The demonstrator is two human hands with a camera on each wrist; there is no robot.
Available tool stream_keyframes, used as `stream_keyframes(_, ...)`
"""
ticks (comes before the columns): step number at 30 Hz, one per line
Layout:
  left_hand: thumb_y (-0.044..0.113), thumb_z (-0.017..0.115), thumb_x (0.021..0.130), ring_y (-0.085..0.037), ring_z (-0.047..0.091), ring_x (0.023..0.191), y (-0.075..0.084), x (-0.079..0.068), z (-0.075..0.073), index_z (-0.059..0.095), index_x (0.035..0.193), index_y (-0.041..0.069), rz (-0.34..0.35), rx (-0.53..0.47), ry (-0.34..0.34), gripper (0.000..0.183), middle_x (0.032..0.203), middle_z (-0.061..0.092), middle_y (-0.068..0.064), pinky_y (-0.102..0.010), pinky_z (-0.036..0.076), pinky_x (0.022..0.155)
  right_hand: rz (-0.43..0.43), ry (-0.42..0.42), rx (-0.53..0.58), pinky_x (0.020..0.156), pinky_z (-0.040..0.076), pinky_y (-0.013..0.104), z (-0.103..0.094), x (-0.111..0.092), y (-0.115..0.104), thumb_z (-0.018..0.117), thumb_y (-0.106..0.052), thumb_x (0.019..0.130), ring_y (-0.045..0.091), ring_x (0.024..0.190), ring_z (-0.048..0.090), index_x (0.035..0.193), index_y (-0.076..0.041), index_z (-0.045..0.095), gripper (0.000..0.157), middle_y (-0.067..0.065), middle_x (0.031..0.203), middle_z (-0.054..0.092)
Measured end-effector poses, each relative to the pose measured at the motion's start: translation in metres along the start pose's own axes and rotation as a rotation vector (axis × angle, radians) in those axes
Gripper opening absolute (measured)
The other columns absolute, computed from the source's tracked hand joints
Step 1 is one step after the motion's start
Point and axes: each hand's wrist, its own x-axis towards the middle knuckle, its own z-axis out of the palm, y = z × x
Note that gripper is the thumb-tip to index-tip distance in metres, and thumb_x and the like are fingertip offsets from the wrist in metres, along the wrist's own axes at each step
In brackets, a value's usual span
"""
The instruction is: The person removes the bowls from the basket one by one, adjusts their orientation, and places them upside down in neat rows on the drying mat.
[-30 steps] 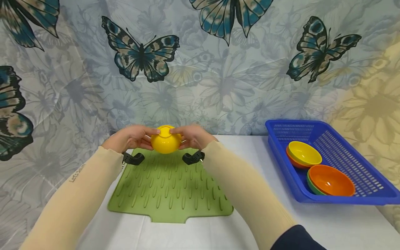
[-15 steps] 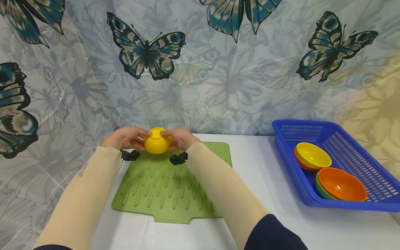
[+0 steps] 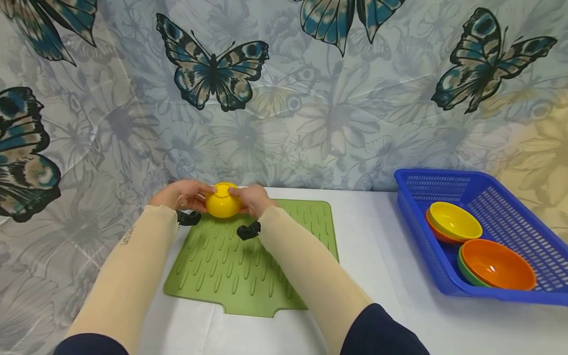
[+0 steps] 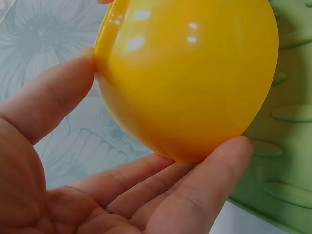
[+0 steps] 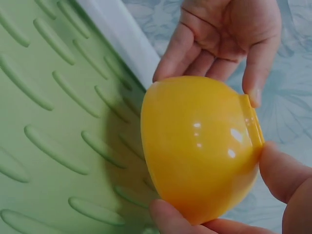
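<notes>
Both hands hold a small yellow bowl (image 3: 223,203) upside down over the far left part of a green ridged mat (image 3: 253,266). In the left wrist view, the left hand (image 4: 117,195) has its thumb at the bowl's foot ring and its fingertips near the rim. From the other side, the right hand (image 3: 254,198) pinches the bowl the same way, its thumb (image 5: 282,170) on the foot ring in the right wrist view. The bowl's inside faces the mat and is hidden. A shadow falls on the mat beside the rim.
A blue plastic basket (image 3: 437,276) stands on the white table (image 3: 372,246) at the right. Inside it, a yellow bowl (image 3: 457,220) sits in an orange one, and an orange bowl (image 3: 499,264) in a green one. A butterfly-print cloth (image 3: 337,123) hangs behind.
The head view has turned a little to the right. Relative to the mat, the hands and yellow bowl have moved left and lower, toward its far left corner.
</notes>
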Motion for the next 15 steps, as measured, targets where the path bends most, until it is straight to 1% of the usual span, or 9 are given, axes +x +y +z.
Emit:
stream_keyframes(2,0.023,0.059,0.102,-0.033,0.064,0.095,-0.001,0.002,-0.001,0.022,0.153,-0.008,-0.005,0.006,-0.006,0.070,0.148,0.031,-0.036,-0.041,0.055,0.090,0.003,0.032,-0.013,0.080,0.058,0.041,0.003,0.000,0.001,0.079,-0.024,0.089,0.028,0.093,0.065,0.133,0.008,0.052,0.061,0.014,0.117,0.059)
stream_keyframes(8,0.022,0.057,0.103,-0.034,0.058,0.102,-0.002,0.005,-0.003,0.024,0.152,-0.008,-0.011,0.014,-0.011,0.066,0.151,0.027,-0.034,-0.042,0.054,0.092,0.020,0.056,-0.068,0.082,0.058,0.039,0.010,-0.002,0.003,0.076,-0.031,0.091,0.027,0.089,0.069,0.129,0.007,0.057,0.057,0.012,0.112,0.063)
stream_keyframes(10,0.021,0.056,0.103,-0.035,0.056,0.106,-0.003,0.006,-0.004,0.024,0.152,-0.008,-0.014,0.013,-0.009,0.065,0.152,0.025,-0.033,-0.043,0.052,0.095,0.022,0.061,-0.081,0.083,0.057,0.038,0.011,-0.003,0.004,0.075,-0.030,0.092,0.026,0.088,0.069,0.128,0.007,0.058,0.055,0.011,0.111,0.063)
stream_keyframes(12,0.020,0.055,0.104,-0.036,0.054,0.110,-0.004,0.007,-0.004,0.025,0.152,-0.009,-0.023,0.011,0.002,0.064,0.152,0.026,-0.033,-0.043,0.050,0.098,0.017,0.060,-0.076,0.085,0.057,0.037,0.013,-0.004,0.005,0.074,-0.027,0.093,0.026,0.091,0.069,0.128,0.008,0.057,0.052,0.011,0.114,0.062)
stream_keyframes(15,0.020,0.055,0.104,-0.035,0.053,0.112,-0.006,0.008,-0.006,0.024,0.151,-0.011,-0.037,0.006,0.012,0.065,0.151,0.028,-0.033,-0.042,0.048,0.100,0.010,0.049,-0.081,0.085,0.056,0.035,0.015,-0.003,0.008,0.072,-0.019,0.094,0.023,0.095,0.066,0.129,0.009,0.056,0.048,0.011,0.119,0.060)
